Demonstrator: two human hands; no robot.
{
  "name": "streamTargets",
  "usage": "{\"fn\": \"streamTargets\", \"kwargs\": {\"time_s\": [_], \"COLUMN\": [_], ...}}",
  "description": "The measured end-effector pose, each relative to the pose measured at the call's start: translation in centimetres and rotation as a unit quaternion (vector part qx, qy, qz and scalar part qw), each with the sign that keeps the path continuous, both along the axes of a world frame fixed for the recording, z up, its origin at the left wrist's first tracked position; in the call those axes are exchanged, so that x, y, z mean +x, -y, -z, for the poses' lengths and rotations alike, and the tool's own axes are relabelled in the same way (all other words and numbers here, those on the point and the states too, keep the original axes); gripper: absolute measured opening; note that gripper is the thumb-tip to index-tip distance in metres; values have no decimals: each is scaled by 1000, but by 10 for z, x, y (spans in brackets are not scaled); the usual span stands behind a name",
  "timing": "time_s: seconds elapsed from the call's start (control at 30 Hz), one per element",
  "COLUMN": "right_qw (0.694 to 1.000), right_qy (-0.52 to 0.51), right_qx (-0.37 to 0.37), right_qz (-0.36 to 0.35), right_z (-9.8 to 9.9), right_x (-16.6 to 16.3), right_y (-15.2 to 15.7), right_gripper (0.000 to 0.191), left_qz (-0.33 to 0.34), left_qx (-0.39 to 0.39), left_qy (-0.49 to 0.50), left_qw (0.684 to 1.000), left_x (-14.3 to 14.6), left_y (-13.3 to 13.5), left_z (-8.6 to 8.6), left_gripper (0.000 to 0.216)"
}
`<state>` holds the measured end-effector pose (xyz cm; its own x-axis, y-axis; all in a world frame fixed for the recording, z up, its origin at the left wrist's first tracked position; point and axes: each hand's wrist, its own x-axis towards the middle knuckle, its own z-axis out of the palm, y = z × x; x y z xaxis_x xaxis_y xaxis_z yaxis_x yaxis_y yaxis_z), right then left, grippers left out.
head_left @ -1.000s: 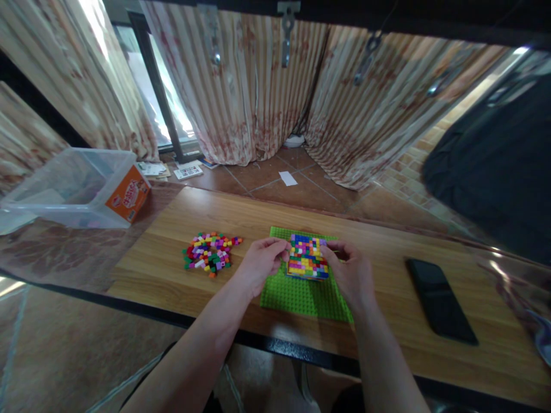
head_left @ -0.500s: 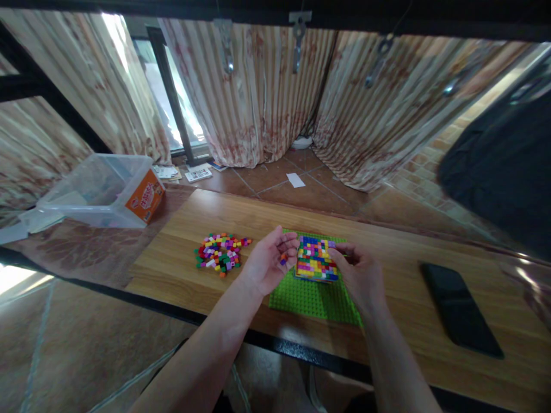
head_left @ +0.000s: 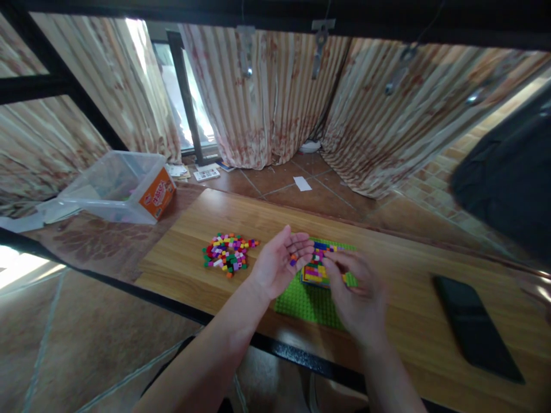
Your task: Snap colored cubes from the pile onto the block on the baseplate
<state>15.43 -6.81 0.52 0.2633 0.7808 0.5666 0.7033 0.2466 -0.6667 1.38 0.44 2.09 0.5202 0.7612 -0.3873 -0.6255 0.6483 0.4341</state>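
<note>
My left hand is turned palm up and cupped, with a few small coloured bricks resting in it. It hovers at the left edge of a green baseplate on the wooden table. A flat multicoloured brick build sits on the baseplate's far part. My right hand is over the baseplate, just right of the build, fingers curled toward my left palm. It is smeared by motion, so I cannot make out whether it holds anything.
A pile of loose coloured bricks lies left of my hands. A black phone lies at the right of the table. A clear plastic bin with an orange label stands far left. A dark bag hangs at right.
My left hand has come off the build and turned palm up with small bricks in it. My right hand has left the build's right edge and moved toward the left palm.
</note>
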Motion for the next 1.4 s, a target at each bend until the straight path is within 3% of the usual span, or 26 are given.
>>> {"fn": "streamTargets", "kwargs": {"time_s": [0.1,0.4,0.6,0.77,0.87,1.0,1.2,1.4], "right_qw": [997,999,998,994,985,977,968,964], "right_qy": [29,37,-31,-98,-141,-136,-136,-142], "right_qx": [-44,-32,-42,-44,-72,-134,-195,-210], "right_qz": [-57,-21,-31,-6,67,98,83,81], "right_z": [-1,8,5,4,9,15,15,16], "right_x": [-18,-26,-30,0,31,58,55,51], "right_y": [5,-3,-5,1,4,5,4,0], "right_gripper": [15,14,13,14,19,25,28,29], "left_qz": [-8,-44,-60,-81,-89,-72,-42,-36], "left_qx": [13,56,67,18,-9,-6,45,65], "left_qy": [4,-16,-21,-19,-99,-176,-188,-190], "left_qw": [1000,997,996,996,991,982,980,979], "left_x": [3,10,14,11,6,6,11,9], "left_y": [3,7,10,6,1,-2,2,3], "left_z": [1,-2,-7,-2,4,10,15,16], "left_gripper": [38,39,41,36,26,16,8,7]}}
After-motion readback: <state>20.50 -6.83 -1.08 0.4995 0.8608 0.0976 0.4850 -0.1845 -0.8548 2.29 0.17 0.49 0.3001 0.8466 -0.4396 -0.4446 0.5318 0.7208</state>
